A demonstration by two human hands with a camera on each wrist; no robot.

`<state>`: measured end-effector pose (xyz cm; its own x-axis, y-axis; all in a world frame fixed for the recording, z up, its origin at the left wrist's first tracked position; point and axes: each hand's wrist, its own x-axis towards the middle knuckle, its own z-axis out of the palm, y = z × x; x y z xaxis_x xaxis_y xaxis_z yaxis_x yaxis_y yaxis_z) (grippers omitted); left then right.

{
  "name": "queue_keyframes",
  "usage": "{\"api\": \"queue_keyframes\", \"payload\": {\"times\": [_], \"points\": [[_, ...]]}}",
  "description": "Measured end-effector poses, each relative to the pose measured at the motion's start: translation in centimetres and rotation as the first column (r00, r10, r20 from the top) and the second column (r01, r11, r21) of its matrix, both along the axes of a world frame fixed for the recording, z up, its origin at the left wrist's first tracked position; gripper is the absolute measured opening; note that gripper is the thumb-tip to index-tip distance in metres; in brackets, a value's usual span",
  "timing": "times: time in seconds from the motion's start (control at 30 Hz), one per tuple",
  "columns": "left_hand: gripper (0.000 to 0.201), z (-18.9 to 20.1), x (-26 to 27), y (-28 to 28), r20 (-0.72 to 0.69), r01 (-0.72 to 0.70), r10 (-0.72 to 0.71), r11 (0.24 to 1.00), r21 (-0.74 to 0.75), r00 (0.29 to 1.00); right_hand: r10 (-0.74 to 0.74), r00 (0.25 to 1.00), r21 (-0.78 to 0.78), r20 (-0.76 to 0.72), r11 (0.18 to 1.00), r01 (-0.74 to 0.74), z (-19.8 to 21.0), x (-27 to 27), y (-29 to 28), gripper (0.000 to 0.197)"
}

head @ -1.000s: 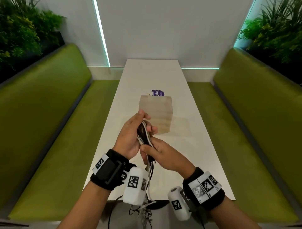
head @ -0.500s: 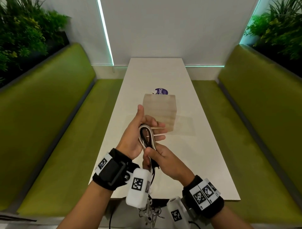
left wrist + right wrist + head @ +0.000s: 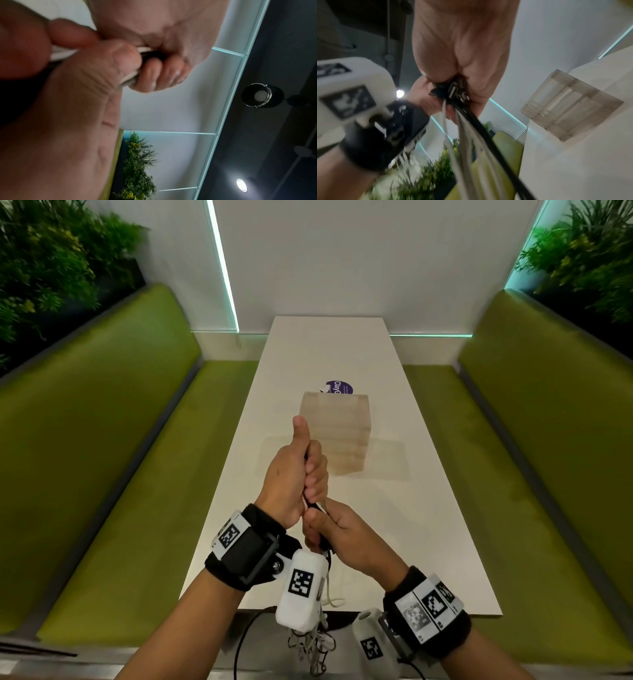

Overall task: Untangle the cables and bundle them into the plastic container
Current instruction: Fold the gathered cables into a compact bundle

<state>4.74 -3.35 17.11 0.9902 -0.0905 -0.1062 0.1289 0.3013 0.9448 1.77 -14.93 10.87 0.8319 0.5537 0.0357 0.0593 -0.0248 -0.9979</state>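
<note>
The cables (image 3: 317,506), a bunch of black and white leads, sit up in the air above the near end of the white table (image 3: 428,508), clamped between both hands. The left hand (image 3: 294,477) has its fingers curled tight round the upper part of the bunch, thumb standing straight up. Just below it, touching, the right hand (image 3: 346,534) pinches the same bunch between thumb and curled fingers. From the right wrist, black and white strands (image 3: 471,135) stream out of the left hand's fist (image 3: 462,47), a cluster of dark plug ends jammed at the grip. From the left wrist, fingertips (image 3: 161,75) fold over pale and dark cable; it is blurred. The loose ends dangle below the table edge in a tangled knot (image 3: 313,645). The plastic container (image 3: 337,433), clear and boxy, stands on the table just beyond the hands, apart from them. A purple sticker (image 3: 337,386) peeks out behind it. Green benches (image 3: 102,474) flank the table.
</note>
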Motion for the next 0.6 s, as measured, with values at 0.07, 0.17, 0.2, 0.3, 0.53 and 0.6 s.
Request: {"api": "queue_keyframes", "payload": {"times": [0.07, 0.17, 0.2, 0.3, 0.53, 0.6], "points": [[0.066, -0.4, 0.3, 0.1, 0.064, 0.002, 0.0, 0.999, -0.035, 0.998, -0.025, 0.999, 0.018, -0.02, 1.0, 0.025, 0.4, 0.2, -0.2, 0.028], [0.087, -2.2, 0.2, 1.1, 0.11, 0.043, -0.038, 0.998, -0.04, 0.993, -0.083, 0.996, 0.111, -0.02, 0.99, 0.085, 1.1, 0.7, -0.3, 0.027], [0.093, -3.1, -0.2, 1.2, 0.111, 0.085, -0.084, 0.996, 0.0, 0.99, -0.111, 0.993, 0.18, -0.041, 0.977, 0.117, 1.5, 0.9, -0.4, 0.026], [0.082, -5.6, -1.8, 0.6, 0.126, 0.227, -0.26, 0.946, 0.23, 0.957, -0.171, 0.964, 0.364, -0.202, 0.901, 0.236, 3.4, 2.0, -0.8, 0.024], [0.039, -5.3, -3.5, -0.8, 0.109, 0.204, -0.242, 0.938, 0.28, 0.964, -0.168, 0.944, 0.511, -0.283, 0.807, 0.297, 5.6, 3.5, -1.9, 0.023], [0.035, -5.2, -3.3, -0.5, 0.102, 0.247, -0.282, 0.932, 0.266, 0.954, -0.175, 0.942, 0.522, -0.285, 0.796, 0.306, 6.0, 3.7, -2.2, 0.025]]}}
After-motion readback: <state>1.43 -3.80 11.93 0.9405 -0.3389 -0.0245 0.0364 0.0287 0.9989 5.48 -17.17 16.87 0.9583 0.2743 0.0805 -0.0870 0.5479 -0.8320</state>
